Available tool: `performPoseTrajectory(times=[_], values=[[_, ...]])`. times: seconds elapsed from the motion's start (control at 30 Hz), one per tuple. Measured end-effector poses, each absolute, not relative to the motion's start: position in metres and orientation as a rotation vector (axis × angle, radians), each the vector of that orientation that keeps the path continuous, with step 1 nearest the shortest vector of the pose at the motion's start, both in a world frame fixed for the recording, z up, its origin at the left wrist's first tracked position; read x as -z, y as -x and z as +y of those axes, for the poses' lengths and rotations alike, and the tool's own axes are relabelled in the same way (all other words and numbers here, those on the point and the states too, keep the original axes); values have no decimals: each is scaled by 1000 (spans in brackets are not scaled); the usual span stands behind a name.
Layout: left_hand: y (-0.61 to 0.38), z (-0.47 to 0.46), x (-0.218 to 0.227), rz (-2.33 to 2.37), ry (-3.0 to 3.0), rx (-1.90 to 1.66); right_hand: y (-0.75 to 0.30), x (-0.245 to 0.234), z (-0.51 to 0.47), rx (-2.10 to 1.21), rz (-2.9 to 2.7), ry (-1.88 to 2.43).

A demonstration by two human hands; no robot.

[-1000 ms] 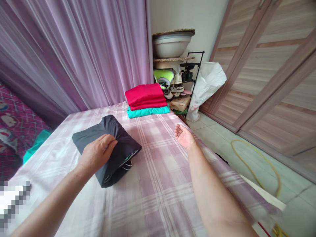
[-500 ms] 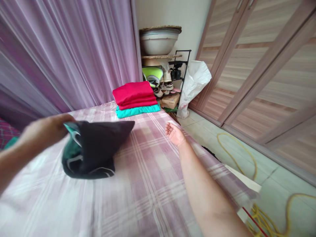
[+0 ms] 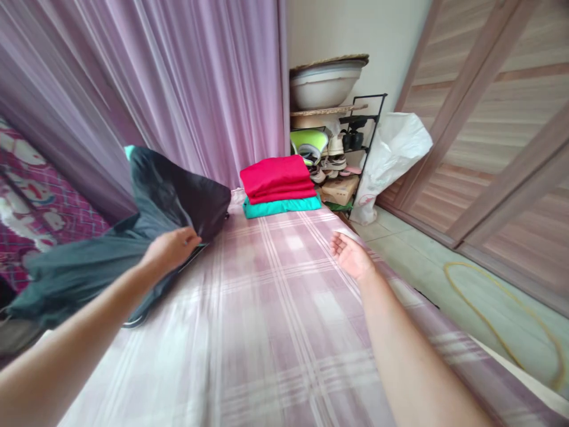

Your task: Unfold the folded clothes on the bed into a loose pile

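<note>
Far left of the left grip (image 3: 171, 249), a magenta patterned bedcover (image 3: 44, 216) shows behind the raised cloth, and a mauve curtain (image 3: 178, 89) hangs above it. The left grip is clenched on the edge of a dark cloth (image 3: 173, 201), with the fingers curled in and the thumb out of sight. The cloth rises above the grip and sags in a wide fold to its left, so its true shape is hard to read. Its lower part is blurred and partly hidden by the forearm, and a teal edge (image 3: 129, 152) peeks out at the top corner.

Right of the left grip, a plaid sheet (image 3: 267, 332) covers the bed, streaked by motion blur near the bottom of the view. Further ahead, between the two grips, a folded red cloth (image 3: 278, 177) lies on a folded teal cloth (image 3: 281, 207). The right grip (image 3: 351, 256) is released, palm up and fingers loose, holding nothing; whether it touches the sheet is hard to tell.

Beyond it stand a crowded shoe rack (image 3: 355, 142) and a white basin (image 3: 324, 86), with the rack's lower shelves partly hidden. Further right are a white plastic sack (image 3: 393, 166), wooden wardrobe doors (image 3: 498, 148) and a yellow hose (image 3: 502, 314) on the floor.
</note>
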State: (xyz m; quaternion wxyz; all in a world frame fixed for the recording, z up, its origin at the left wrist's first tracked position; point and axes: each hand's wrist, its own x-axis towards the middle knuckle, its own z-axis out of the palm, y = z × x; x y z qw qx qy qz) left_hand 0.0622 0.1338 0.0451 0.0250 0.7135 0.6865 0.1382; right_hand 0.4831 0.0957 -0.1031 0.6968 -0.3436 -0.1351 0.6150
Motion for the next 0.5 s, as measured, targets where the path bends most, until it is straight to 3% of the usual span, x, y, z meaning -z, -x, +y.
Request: performPoseTrajectory(times=[0.1,0.3,0.4,0.5], values=[[-73,85,-12,1761,-2516,20,-485,108,97,-1361,-315,774],[-98,2,-23,1131,-2539,188,-489,116,100,-1324,-359,850],[-103,10,-29,1050,-2539,247,-488,117,100,-1295,-348,895],[-95,56,-42,1280,-2528,216,-485,116,99,-1287,-376,920]])
